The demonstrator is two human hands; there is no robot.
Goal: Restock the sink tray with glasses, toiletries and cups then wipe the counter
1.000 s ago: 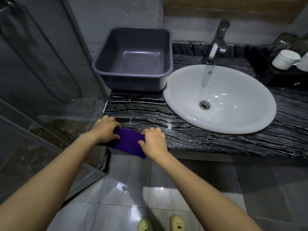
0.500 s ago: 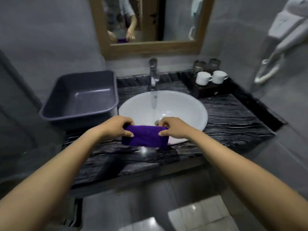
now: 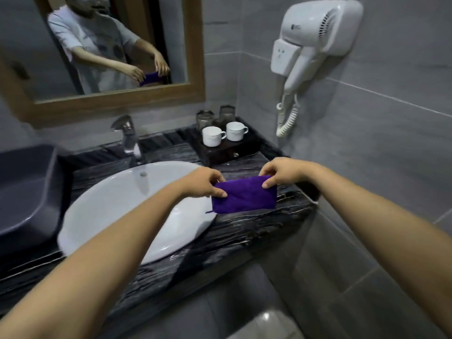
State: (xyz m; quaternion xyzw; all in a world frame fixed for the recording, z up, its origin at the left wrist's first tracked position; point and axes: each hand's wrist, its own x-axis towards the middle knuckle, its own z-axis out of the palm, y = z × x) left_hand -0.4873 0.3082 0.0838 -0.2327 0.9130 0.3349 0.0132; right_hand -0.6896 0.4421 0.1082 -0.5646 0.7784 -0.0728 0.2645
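Note:
A folded purple cloth (image 3: pixel 244 198) hangs just above the black marble counter (image 3: pixel 244 231), right of the white sink basin (image 3: pixel 117 206). My left hand (image 3: pixel 204 183) pinches its top left corner and my right hand (image 3: pixel 278 173) pinches its top right corner. A dark tray (image 3: pixel 227 149) stands at the back right corner of the counter. It holds two white cups (image 3: pixel 212 135) (image 3: pixel 235 130) in front and two clear glasses (image 3: pixel 205 119) (image 3: pixel 227 115) behind them.
A dark grey plastic tub (image 3: pixel 24 189) sits on the counter at the left. The chrome tap (image 3: pixel 127 135) stands behind the basin. A wood-framed mirror (image 3: pixel 117 99) hangs above. A white hair dryer (image 3: pixel 313 40) with a coiled cord is on the right wall.
Both hands have lifted the purple cloth from the counter's front left edge and carried it to the right, past the basin. The view has swung up and to the right.

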